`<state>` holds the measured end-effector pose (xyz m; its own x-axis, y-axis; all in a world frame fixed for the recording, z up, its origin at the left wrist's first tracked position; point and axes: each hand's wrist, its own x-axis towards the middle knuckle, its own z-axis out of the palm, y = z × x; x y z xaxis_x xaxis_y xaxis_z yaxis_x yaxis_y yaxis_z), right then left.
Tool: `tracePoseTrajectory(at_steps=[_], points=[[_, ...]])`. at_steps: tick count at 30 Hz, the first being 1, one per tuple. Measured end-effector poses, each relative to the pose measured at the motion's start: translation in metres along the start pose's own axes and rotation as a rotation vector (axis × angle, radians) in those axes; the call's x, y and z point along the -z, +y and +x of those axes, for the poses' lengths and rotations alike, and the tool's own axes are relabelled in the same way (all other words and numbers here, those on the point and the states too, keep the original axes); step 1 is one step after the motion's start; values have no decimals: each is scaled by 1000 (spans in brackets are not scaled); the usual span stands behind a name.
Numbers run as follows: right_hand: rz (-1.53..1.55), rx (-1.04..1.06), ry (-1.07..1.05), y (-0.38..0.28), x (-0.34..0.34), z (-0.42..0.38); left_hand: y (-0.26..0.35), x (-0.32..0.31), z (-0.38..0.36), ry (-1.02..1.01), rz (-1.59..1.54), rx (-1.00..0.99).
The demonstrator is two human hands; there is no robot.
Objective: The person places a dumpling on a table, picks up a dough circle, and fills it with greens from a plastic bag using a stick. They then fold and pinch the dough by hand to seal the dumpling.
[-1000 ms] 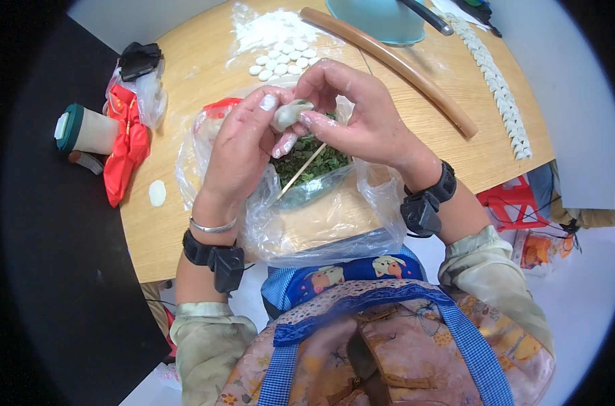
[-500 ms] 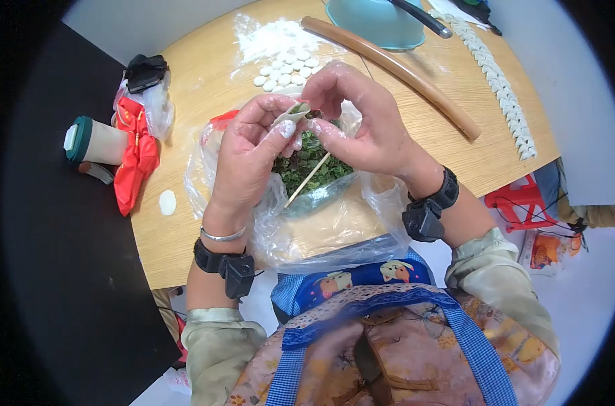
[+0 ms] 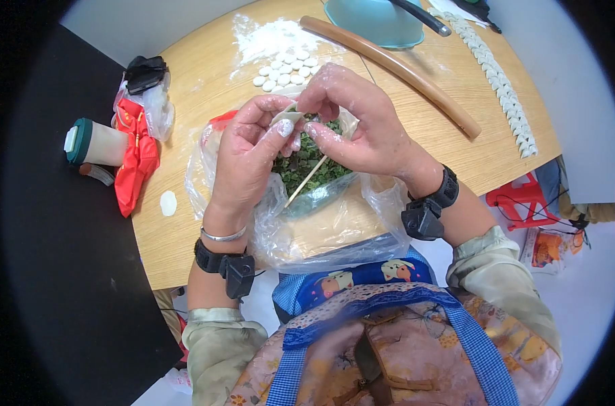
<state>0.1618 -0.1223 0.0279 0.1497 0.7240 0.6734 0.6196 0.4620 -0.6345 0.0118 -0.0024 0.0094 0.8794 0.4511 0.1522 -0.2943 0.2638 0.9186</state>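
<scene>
Between my hands is a small dumpling (image 3: 287, 116), its pale wrapper folded around green filling. My left hand (image 3: 253, 139) grips it, thumb in front and fingers curled behind. The fingertips of my right hand (image 3: 361, 122) are closed at the dumpling's right edge; flour coats both hands. Below them sits a bowl of chopped green filling (image 3: 304, 166), partly hidden by my hands and wrapped about with a clear plastic bag (image 3: 273, 237). A thin wooden stick (image 3: 307, 181) leans in the filling.
Several dough rounds (image 3: 286, 70) lie beside loose flour (image 3: 267, 37). A long rolling pin (image 3: 392, 74) crosses the table near a blue basin (image 3: 375, 24). Rows of finished dumplings (image 3: 493, 81) line the right edge. One flat wrapper (image 3: 168, 203) lies left, near a cup (image 3: 94, 141) and red bag (image 3: 135, 155).
My right fingers have shifted slightly at the dumpling's edge, and less of the green filling shows in its opening. My left hand stays almost in place.
</scene>
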Motion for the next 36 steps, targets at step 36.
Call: tracePoseTrajectory(at_steps=[36], points=[[-117, -1, -105, 6, 2, -1, 0, 2, -1, -42, 17, 6]])
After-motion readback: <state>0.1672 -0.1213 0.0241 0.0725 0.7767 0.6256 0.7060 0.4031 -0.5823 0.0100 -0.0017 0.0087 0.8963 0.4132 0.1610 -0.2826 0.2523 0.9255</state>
